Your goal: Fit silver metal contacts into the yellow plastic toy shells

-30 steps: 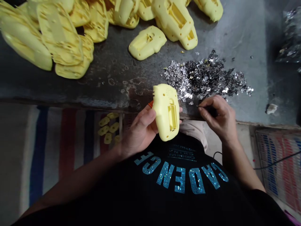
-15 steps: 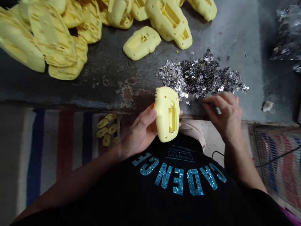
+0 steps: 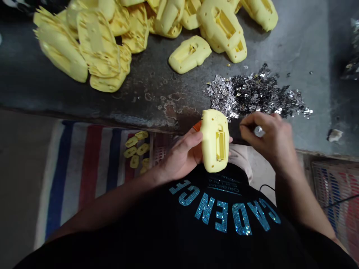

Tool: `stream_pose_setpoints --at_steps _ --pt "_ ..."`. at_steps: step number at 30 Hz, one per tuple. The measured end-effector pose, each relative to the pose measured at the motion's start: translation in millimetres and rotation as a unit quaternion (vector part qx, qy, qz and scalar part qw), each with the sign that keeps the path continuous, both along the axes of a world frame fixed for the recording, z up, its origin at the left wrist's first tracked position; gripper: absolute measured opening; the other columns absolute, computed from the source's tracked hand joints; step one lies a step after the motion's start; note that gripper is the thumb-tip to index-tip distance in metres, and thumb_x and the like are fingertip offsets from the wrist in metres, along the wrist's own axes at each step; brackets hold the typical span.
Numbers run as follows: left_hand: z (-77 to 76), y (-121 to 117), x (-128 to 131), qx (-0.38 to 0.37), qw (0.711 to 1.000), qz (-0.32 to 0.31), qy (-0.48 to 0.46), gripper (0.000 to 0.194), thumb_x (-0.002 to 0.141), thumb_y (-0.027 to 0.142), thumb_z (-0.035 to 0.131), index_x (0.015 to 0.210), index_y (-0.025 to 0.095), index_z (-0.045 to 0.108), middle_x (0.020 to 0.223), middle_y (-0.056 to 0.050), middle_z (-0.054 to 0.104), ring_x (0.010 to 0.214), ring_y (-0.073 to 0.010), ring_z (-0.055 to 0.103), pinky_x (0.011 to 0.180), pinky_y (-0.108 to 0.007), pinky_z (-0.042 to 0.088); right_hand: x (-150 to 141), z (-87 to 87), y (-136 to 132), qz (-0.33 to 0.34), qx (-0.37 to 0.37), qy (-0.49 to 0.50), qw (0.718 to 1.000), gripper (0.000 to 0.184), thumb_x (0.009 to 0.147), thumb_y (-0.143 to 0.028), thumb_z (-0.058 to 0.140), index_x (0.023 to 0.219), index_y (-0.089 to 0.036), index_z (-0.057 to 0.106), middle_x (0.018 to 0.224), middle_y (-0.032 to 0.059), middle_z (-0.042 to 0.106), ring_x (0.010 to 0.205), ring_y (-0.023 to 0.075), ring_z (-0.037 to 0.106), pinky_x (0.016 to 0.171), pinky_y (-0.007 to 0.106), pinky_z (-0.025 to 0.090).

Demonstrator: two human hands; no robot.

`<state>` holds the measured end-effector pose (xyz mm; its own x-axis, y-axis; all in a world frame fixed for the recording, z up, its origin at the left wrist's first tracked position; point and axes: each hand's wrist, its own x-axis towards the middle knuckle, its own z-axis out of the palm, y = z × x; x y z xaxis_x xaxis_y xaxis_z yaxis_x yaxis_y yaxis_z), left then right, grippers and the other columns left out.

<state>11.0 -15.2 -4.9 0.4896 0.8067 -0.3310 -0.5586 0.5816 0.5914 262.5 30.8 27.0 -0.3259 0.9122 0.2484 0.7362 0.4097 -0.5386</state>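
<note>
My left hand (image 3: 183, 155) is closed around a yellow plastic casing (image 3: 209, 145), its fingers wrapping behind it and the thumb on its left edge. The casing is upright, and its rectangular battery compartment faces up at me. Something orange (image 3: 197, 126) shows by my left index finger. To the right of the casing, apart from it, my right hand (image 3: 270, 140) is in a pinch. Whatever its fingertips hold is too small to make out; a shiny spot shows within the curl of the fingers. Behind both hands lies a heap of small metal contact plates (image 3: 258, 95).
More yellow casings (image 3: 98, 45) are piled at the back left, and a single casing (image 3: 190, 54) lies nearer. A whitish lump (image 3: 335, 135) is on the table's right. Small yellow parts (image 3: 134, 161) sit below the edge on the left, above a striped sheet (image 3: 89, 168).
The view has shifted, so the table's things appear farther right. My right hand has come away from the metal heap and closer to the casing. My left hand still holds the casing.
</note>
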Motion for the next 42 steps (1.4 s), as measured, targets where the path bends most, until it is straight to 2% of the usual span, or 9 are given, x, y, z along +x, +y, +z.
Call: stream_pose_setpoints --at_steps 3,6,9,12,20,27,35,39,42 --pt "1.7 3.0 5.1 -0.011 0.998 -0.036 -0.047 0.083 0.095 0.062 0.08 0.166 0.025 0.058 0.155 -0.018 0.078 0.147 -0.0446 0.074 0.116 -0.062 0.065 -6.0 10.1 -11.7 0.031 -0.102 0.262 0.959 0.006 0.108 -0.033 0.077 0.104 -0.029 0.078 0.103 0.002 0.085 0.092 0.0242 0.079 0.086 0.044 0.063" --pt "3.5 5.4 10.3 -0.013 0.994 -0.075 -0.084 0.093 0.091 0.062 0.085 0.171 0.025 0.054 0.156 -0.018 0.078 0.146 -0.0455 0.073 0.12 -0.065 0.063 -13.6 10.0 -18.3 0.057 -0.107 0.332 0.936 0.005 0.107 -0.033 0.081 0.103 -0.029 0.08 0.127 0.0044 0.086 0.119 0.0278 0.081 0.106 0.05 0.066" --pt "3.4 6.5 11.3 -0.022 0.985 -0.135 -0.103 0.107 0.087 0.074 0.088 0.174 0.024 0.052 0.155 -0.02 0.078 0.143 -0.0489 0.074 0.109 -0.063 0.068 -12.3 4.8 -20.2 0.061 -0.07 0.296 0.951 0.003 0.103 -0.03 0.085 0.101 -0.029 0.082 0.137 0.0047 0.082 0.13 0.0297 0.076 0.114 0.052 0.063" --pt "2.3 6.9 9.3 -0.028 0.976 -0.187 -0.106 0.112 0.087 0.083 0.085 0.175 0.024 0.051 0.15 -0.022 0.079 0.137 -0.0512 0.078 0.082 -0.051 0.075 -5.9 4.1 -21.7 0.058 -0.057 0.274 0.958 0.005 0.101 -0.029 0.086 0.1 -0.03 0.081 0.13 0.0048 0.082 0.124 0.0299 0.076 0.108 0.051 0.063" --pt "6.5 8.7 14.8 -0.027 0.971 -0.221 -0.089 0.107 0.089 0.089 0.08 0.171 0.024 0.057 0.137 -0.021 0.084 0.118 -0.0442 0.086 0.056 -0.03 0.067 2.0 23.3 -17.4 0.113 -0.048 0.209 0.97 0.012 0.097 -0.022 0.081 0.094 -0.029 0.072 0.129 0.0044 0.081 0.124 0.0312 0.076 0.107 0.055 0.063" --pt "6.0 4.2 17.5 -0.019 0.973 -0.22 -0.067 0.103 0.091 0.094 0.076 0.168 0.028 0.06 0.134 -0.019 0.085 0.114 -0.04 0.088 0.055 -0.026 0.064 11.4 42.1 -4.5 0.194 -0.039 0.09 0.976 0.009 0.102 -0.02 0.075 0.099 -0.027 0.07 0.129 0.0092 0.079 0.123 0.0326 0.076 0.106 0.054 0.066" --pt "2.1 -2.8 18.6 -0.023 0.983 -0.177 -0.036 0.095 0.093 0.088 0.08 0.166 0.031 0.061 0.136 -0.017 0.085 0.11 -0.0389 0.089 0.055 -0.026 0.064 11.3 51.5 11.7 0.284 0.063 -0.058 0.955 0.004 0.105 -0.019 0.071 0.105 -0.017 0.074 0.125 0.0158 0.079 0.108 0.0307 0.071 0.097 0.052 0.066" --pt "-2.1 -4.1 18.4 -0.025 0.986 -0.162 -0.031 0.088 0.095 0.086 0.08 0.162 0.031 0.064 0.134 -0.015 0.086 0.11 -0.0383 0.089 0.059 -0.027 0.067 8.2 50.0 14.9 0.277 0.083 -0.08 0.954 0.011 0.106 -0.026 0.073 0.1 -0.018 0.076 0.118 0.015 0.08 0.098 0.0316 0.07 0.088 0.054 0.066" --pt "-5.3 -2.8 17.0 -0.033 0.985 -0.163 -0.049 0.089 0.098 0.086 0.077 0.164 0.028 0.062 0.133 -0.016 0.086 0.111 -0.0383 0.089 0.06 -0.03 0.069 8.2 46.6 9.0 0.246 0.046 -0.022 0.968 0.009 0.108 -0.025 0.076 0.104 -0.017 0.079 0.117 0.0133 0.081 0.103 0.0301 0.077 0.088 0.049 0.067"
